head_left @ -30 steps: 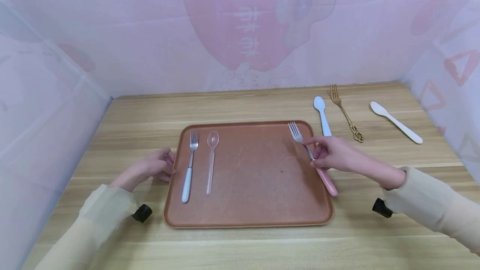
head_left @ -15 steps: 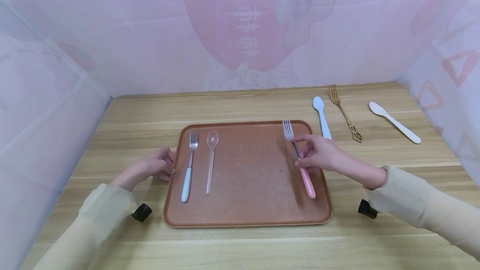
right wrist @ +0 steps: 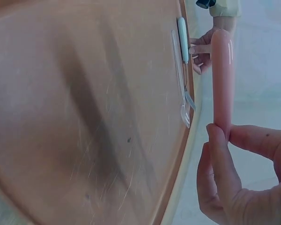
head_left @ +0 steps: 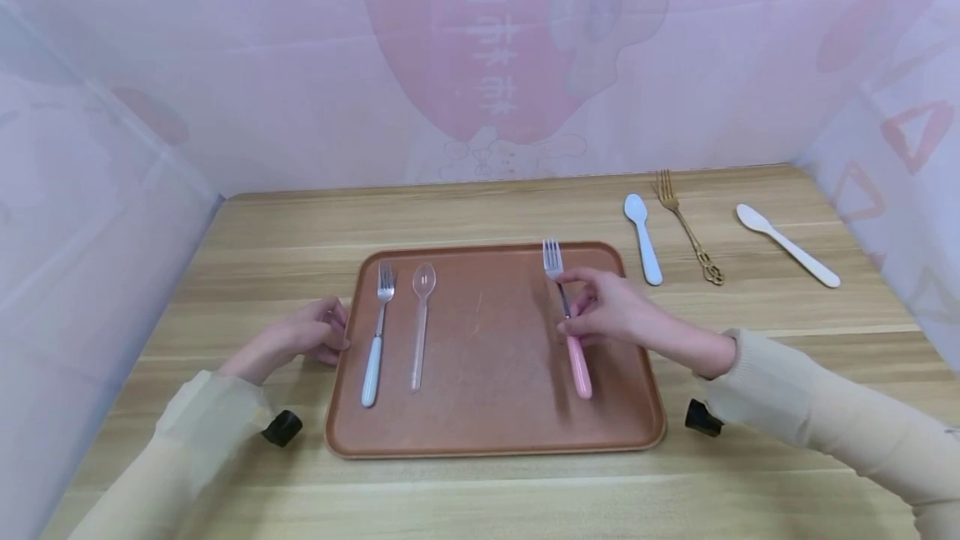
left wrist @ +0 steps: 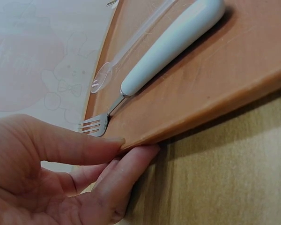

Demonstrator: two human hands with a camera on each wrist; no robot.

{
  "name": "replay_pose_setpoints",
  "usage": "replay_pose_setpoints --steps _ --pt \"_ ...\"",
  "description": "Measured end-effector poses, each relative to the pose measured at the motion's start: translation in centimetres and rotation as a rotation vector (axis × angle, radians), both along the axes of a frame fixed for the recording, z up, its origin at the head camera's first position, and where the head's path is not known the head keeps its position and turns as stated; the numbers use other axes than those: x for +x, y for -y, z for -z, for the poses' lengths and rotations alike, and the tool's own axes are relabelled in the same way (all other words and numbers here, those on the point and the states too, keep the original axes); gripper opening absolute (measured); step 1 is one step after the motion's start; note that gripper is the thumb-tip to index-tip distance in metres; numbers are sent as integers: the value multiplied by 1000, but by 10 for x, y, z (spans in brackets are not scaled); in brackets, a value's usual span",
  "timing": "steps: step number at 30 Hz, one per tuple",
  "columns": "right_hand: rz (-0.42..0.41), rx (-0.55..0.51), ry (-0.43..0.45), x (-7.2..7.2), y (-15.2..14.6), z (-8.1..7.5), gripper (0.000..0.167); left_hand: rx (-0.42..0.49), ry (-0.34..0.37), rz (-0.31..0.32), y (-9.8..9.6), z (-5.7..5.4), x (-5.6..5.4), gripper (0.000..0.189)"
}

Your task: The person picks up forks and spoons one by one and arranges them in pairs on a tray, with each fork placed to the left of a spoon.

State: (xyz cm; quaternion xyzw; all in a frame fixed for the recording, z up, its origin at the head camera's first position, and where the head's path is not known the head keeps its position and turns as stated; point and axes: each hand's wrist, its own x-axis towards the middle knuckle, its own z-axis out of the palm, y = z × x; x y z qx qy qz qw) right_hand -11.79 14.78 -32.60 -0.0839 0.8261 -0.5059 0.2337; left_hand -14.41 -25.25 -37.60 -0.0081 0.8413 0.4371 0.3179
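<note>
My right hand (head_left: 611, 307) pinches a fork with a pink handle (head_left: 578, 369) where the handle meets the metal neck. The fork is held over the right half of the brown tray (head_left: 487, 445), tines toward the back, and its shadow falls on the tray in the right wrist view. At the tray's left edge, my left hand (head_left: 311, 330) grips the rim, thumb on top and fingers against the outside in the left wrist view (left wrist: 107, 164). On the tray's left side lie a fork with a pale blue handle (head_left: 372, 372) and a clear plastic spoon (head_left: 420, 332), side by side.
Right of the tray, on the wooden table (head_left: 480, 494), lie a light blue spoon (head_left: 643, 242), an ornate gold fork (head_left: 692, 232) and a white spoon (head_left: 787, 247). A pink printed cloth (head_left: 300, 90) rises behind the table and along both sides.
My right hand has carried the pink-handled fork leftward, from the tray's right edge to farther inside it, and the fork stands straighter. My left hand stays at the rim.
</note>
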Motion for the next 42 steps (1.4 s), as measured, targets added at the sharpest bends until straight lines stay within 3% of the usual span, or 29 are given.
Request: replay_pose_setpoints --steps 19,42 --pt "53 -6 9 4 41 8 64 -40 0 4 0 1 0 33" --pt "53 32 -9 -4 93 20 64 -45 2 9 2 2 -1 33"
